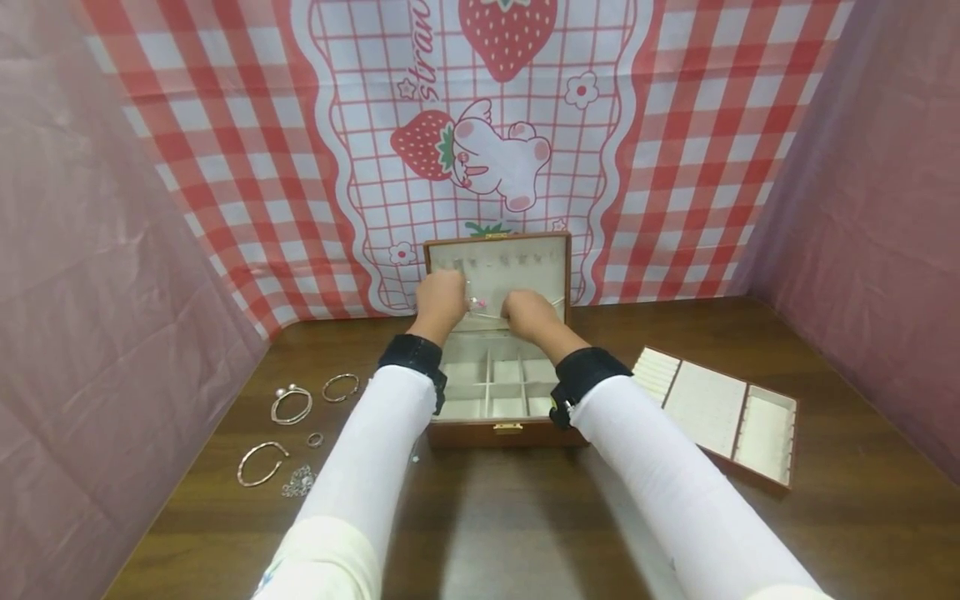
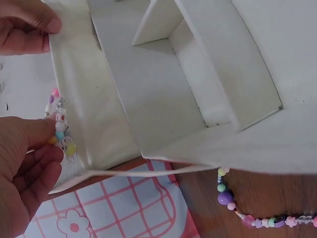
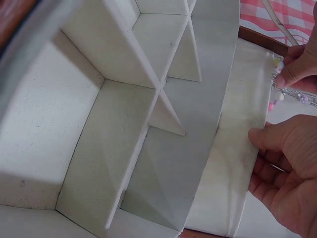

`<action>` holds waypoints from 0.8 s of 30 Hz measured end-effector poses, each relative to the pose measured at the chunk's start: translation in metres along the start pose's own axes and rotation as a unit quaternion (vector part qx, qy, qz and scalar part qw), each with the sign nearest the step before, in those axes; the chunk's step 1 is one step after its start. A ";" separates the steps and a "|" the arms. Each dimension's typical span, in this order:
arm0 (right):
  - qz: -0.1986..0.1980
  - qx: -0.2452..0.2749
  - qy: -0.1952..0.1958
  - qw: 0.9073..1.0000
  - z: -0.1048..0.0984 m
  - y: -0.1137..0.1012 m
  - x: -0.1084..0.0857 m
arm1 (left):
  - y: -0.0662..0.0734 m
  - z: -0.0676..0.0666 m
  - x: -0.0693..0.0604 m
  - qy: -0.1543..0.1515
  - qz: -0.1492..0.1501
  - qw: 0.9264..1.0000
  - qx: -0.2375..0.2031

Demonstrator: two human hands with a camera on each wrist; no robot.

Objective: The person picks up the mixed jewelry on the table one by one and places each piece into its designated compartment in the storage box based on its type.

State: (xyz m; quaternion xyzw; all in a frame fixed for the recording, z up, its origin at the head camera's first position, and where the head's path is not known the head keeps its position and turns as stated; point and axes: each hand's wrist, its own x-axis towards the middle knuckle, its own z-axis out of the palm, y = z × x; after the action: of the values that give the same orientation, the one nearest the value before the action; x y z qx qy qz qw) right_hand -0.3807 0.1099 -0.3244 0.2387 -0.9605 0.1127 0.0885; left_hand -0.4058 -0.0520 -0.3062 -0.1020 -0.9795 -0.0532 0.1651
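Observation:
A brown jewelry box [image 1: 465,435] stands on the table, its lid [image 1: 525,275] raised and its inside split into cream compartments. Along the lid's lower part runs a cream pocket [image 3: 237,114]. My right hand [image 1: 532,315] pinches the pocket's upper edge between thumb and fingers. Beside it, my left hand [image 1: 442,298] pinches a piece of jewelry with colorful beads [image 2: 60,126] at the pocket's opening. Part of a silver chain [image 3: 299,94] shows by that hand in the right wrist view. The fingers hide some of the beads.
Bracelets [image 1: 291,406], a ring [image 1: 315,439] and a silver chain heap [image 1: 299,481] lie left of the box. A beaded string [image 2: 252,221] rests on the wood in the left wrist view. At right lies a divided tray [image 1: 705,402]. A checked cloth [image 1: 675,167] hangs behind.

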 end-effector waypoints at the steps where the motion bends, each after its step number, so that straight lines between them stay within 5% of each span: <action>1: 0.000 0.000 0.000 1.000 0.000 0.000 0.000 | 0.000 0.001 0.000 0.000 0.003 1.000 0.000; 4: 0.001 -0.001 -0.005 1.000 0.000 0.000 0.000 | 0.000 0.000 0.001 -0.013 0.021 1.000 -0.014; 8: 0.007 -0.003 -0.013 1.000 0.000 0.002 0.001 | -0.001 -0.007 0.003 -0.070 0.055 0.995 -0.034; 13: 0.006 -0.006 -0.010 1.000 -0.001 0.003 0.002 | -0.001 -0.012 0.005 -0.113 0.101 0.988 -0.016; 24: -0.005 0.001 -0.013 1.000 0.001 0.001 0.000 | 0.003 -0.004 0.004 -0.036 0.097 0.994 0.019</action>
State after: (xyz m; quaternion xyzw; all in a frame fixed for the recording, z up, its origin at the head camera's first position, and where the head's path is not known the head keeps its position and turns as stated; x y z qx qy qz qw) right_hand -0.3810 0.1104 -0.3258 0.2448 -0.9602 0.1105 0.0762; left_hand -0.4079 -0.0487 -0.3005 -0.1951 -0.9711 -0.0150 0.1365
